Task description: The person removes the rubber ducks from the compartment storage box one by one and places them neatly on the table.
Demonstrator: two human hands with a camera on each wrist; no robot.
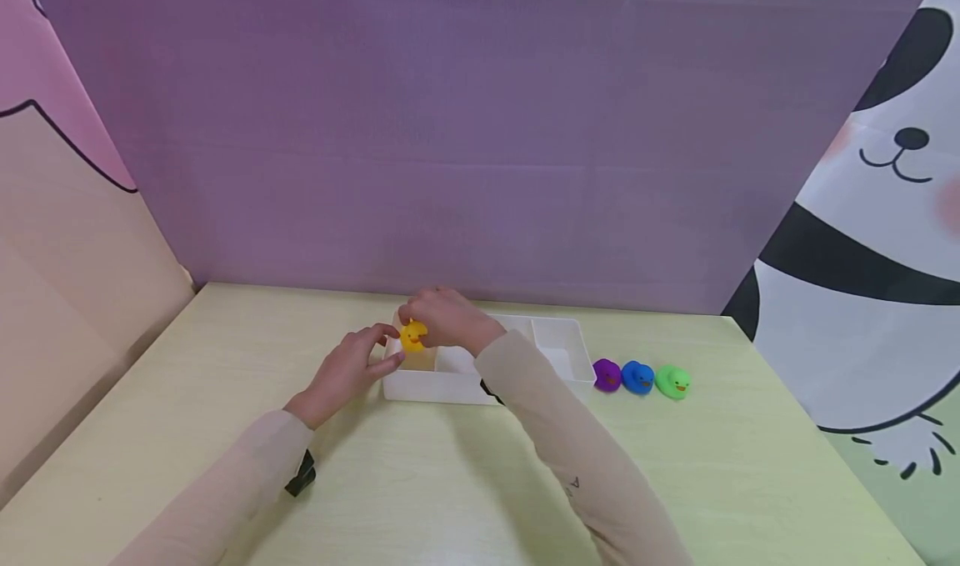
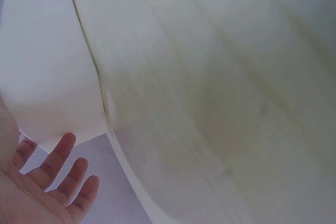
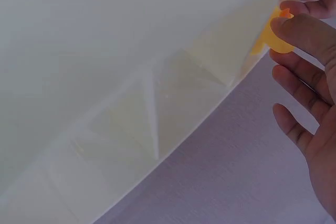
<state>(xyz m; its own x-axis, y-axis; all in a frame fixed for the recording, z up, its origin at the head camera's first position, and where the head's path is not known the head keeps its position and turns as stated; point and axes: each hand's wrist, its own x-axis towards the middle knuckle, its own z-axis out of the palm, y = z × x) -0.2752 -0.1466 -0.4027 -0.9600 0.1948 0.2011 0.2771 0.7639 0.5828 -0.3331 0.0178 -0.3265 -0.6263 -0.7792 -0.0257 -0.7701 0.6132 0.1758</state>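
Note:
A yellow toy duck (image 1: 412,336) is over the left end compartment of a white divided box (image 1: 442,388). My right hand (image 1: 450,319) reaches across the box and pinches the duck between thumb and fingers, as the right wrist view also shows with the orange-yellow duck (image 3: 281,40). At the box's left end is my left hand (image 1: 348,370), its thumb and forefinger spread close to the duck. Whether they touch the box or the duck I cannot tell. In the left wrist view the fingers of the left hand (image 2: 39,192) are spread and loosely bent.
Right of the box, a purple duck (image 1: 607,376), a blue duck (image 1: 637,378) and a green duck (image 1: 673,382) stand in a row on the pale wooden table (image 1: 420,483). A purple backdrop (image 1: 480,149) rises behind the table, with printed panels at both sides.

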